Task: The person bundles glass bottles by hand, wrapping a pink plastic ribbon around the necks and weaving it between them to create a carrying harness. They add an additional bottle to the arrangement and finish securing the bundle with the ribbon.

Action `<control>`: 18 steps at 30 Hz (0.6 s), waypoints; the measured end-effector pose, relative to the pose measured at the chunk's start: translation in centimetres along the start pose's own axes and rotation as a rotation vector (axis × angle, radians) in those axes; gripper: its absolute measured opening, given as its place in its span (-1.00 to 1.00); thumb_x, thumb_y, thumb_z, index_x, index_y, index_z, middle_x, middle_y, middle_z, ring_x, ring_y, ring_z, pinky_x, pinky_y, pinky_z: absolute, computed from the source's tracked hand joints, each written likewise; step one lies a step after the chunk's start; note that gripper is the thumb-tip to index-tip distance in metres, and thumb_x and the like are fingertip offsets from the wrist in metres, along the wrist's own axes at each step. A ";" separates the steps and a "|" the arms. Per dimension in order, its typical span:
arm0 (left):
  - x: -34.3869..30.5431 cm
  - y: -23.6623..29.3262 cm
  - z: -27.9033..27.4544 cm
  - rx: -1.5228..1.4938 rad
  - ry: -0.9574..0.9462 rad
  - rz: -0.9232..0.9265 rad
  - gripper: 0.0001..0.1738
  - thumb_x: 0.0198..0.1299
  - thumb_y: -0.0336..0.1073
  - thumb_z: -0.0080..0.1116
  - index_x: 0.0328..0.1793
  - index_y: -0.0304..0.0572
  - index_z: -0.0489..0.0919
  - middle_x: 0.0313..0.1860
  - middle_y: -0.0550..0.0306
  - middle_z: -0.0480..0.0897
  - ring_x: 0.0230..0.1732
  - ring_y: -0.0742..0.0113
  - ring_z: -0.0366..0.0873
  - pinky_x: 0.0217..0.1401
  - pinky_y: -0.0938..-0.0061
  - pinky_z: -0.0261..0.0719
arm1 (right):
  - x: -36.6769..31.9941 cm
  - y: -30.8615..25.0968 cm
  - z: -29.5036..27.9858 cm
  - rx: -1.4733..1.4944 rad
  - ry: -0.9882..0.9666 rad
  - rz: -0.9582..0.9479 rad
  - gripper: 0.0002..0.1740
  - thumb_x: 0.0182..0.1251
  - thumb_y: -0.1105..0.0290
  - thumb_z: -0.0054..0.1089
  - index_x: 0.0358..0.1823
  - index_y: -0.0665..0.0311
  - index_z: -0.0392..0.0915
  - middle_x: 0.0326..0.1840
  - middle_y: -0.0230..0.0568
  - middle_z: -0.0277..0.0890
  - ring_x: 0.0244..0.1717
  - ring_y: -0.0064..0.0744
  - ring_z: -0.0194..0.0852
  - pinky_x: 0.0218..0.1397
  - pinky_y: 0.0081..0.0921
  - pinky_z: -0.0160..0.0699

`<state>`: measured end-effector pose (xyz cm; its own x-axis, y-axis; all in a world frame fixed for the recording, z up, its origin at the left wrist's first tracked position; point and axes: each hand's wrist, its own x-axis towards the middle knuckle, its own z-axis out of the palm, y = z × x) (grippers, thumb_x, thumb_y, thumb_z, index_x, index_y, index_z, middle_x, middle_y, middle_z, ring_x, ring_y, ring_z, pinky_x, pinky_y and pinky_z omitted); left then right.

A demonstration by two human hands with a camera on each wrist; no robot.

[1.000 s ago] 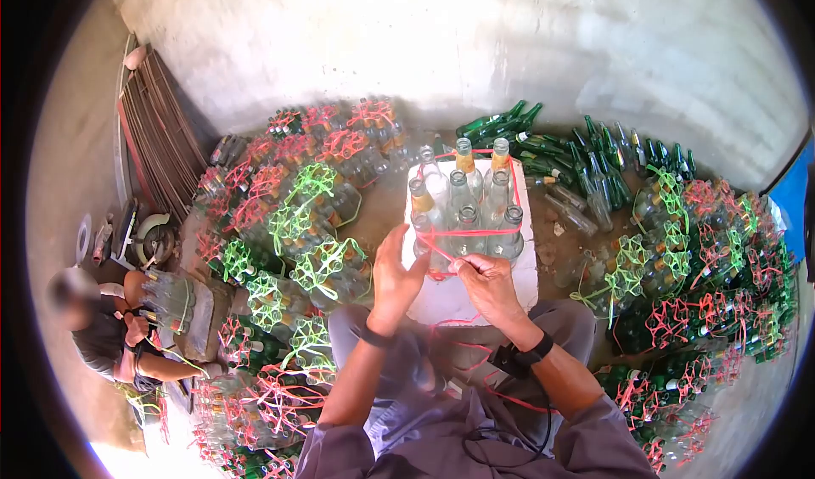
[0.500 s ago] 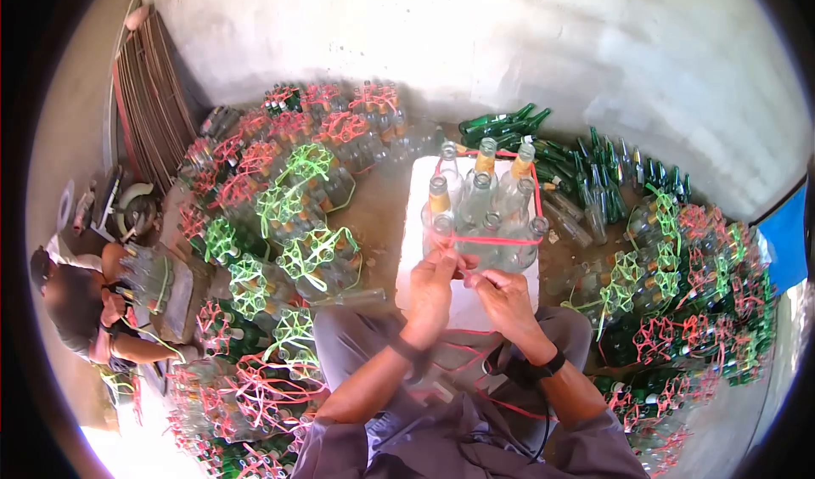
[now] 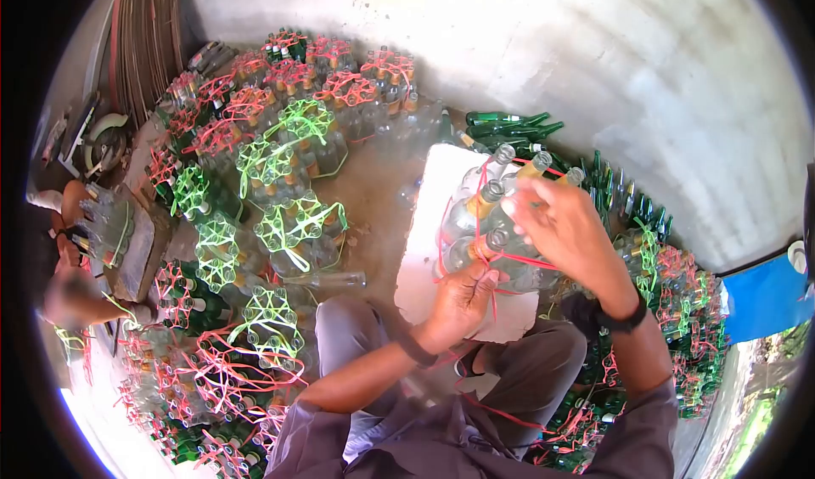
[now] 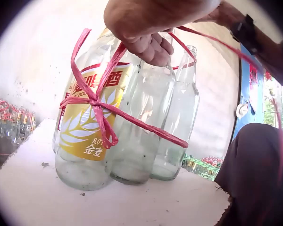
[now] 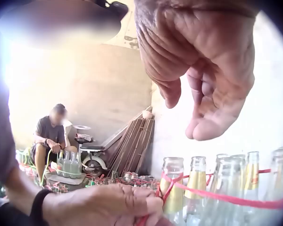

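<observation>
Bottles (image 4: pixel 141 103) ringed by red tape (image 4: pixel 141 124).
Left hand (image 3: pixel 463 301): pinching tape at a bottle neck. Right hand (image 3: pixel 564 227): above bottles, thumb and fingers apart.

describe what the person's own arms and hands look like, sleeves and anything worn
Both the left hand and the right hand are bare, with no gloves. The left wrist has a dark band; the right has a black band with a bulky dark piece beside it. The sleeves are dark purplish grey and leave the forearms uncovered.
</observation>
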<state>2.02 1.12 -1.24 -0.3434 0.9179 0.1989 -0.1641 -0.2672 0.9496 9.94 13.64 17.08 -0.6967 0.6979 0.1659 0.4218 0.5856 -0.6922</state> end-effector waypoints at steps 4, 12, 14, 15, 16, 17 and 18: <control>0.1 -0.2 -0.2 0.123 0.029 0.103 -0.73 0.59 -0.27 0.07 -0.09 -0.30 0.69 -0.31 -0.12 0.73 -0.32 0.20 0.68 -0.17 0.31 0.63 | 5.3 2.8 1.8 -0.219 -0.351 0.133 -0.64 0.51 0.27 0.23 -0.15 0.55 0.60 -0.41 -0.11 0.67 -0.46 -0.44 0.72 -0.45 -0.45 0.64; 0.2 -0.1 -0.5 0.190 0.005 0.104 -0.77 0.58 -0.33 0.07 -0.01 -0.35 0.67 -0.33 0.05 0.69 -0.33 0.49 0.49 -0.22 0.45 0.57 | 6.8 4.3 4.3 -0.289 -0.423 0.170 -0.64 0.43 0.21 0.28 -0.36 0.42 0.61 -0.59 -0.25 0.58 -0.63 -0.51 0.58 -0.60 -0.46 0.53; 0.1 -0.3 -0.5 0.191 0.012 0.113 -0.77 0.58 -0.33 0.07 -0.02 -0.35 0.67 -0.34 0.03 0.68 -0.33 0.48 0.49 -0.22 0.45 0.57 | 6.7 6.6 5.1 -0.227 -0.378 0.154 -0.65 0.42 0.23 0.28 -0.34 0.43 0.62 -0.56 -0.24 0.60 -0.63 -0.51 0.58 -0.57 -0.47 0.55; 0.1 -0.3 -0.6 0.198 -0.004 0.081 -0.77 0.58 -0.33 0.07 -0.03 -0.35 0.67 -0.33 0.04 0.69 -0.32 0.48 0.51 -0.20 0.44 0.58 | 6.6 6.6 5.3 -0.163 -0.330 0.134 -0.67 0.40 0.25 0.27 -0.33 0.44 0.62 -0.53 -0.23 0.62 -0.63 -0.51 0.57 -0.53 -0.48 0.56; 0.1 -0.4 -0.6 0.204 -0.022 0.049 -0.77 0.58 -0.33 0.07 -0.04 -0.35 0.67 -0.33 0.05 0.70 -0.30 0.47 0.54 -0.19 0.43 0.59 | 6.5 6.7 5.3 -0.166 -0.330 0.136 -0.67 0.40 0.25 0.27 -0.33 0.44 0.62 -0.53 -0.23 0.62 -0.63 -0.51 0.57 -0.53 -0.48 0.56; 0.2 -0.8 -0.4 0.202 -0.023 0.048 -0.77 0.58 -0.33 0.07 -0.04 -0.35 0.67 -0.33 0.05 0.70 -0.30 0.47 0.54 -0.19 0.43 0.59 | 6.3 6.7 5.4 -0.137 -0.308 0.151 -0.68 0.39 0.26 0.27 -0.31 0.46 0.63 -0.51 -0.22 0.63 -0.60 -0.50 0.59 -0.49 -0.48 0.58; 0.4 -1.1 0.0 0.161 0.028 0.110 -0.79 0.55 -0.32 0.11 -0.09 -0.30 0.67 -0.39 -0.05 0.68 -0.39 0.21 0.59 -0.27 0.32 0.58 | 6.2 6.5 5.5 -0.107 -0.285 0.166 -0.70 0.38 0.28 0.26 -0.29 0.47 0.64 -0.48 -0.21 0.64 -0.57 -0.49 0.61 -0.46 -0.48 0.60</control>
<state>2.00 1.79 -2.18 -0.3767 0.8769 0.2987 0.0252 -0.3126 0.9496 5.22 19.50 9.77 -0.7411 0.6529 -0.1566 0.5913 0.5242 -0.6128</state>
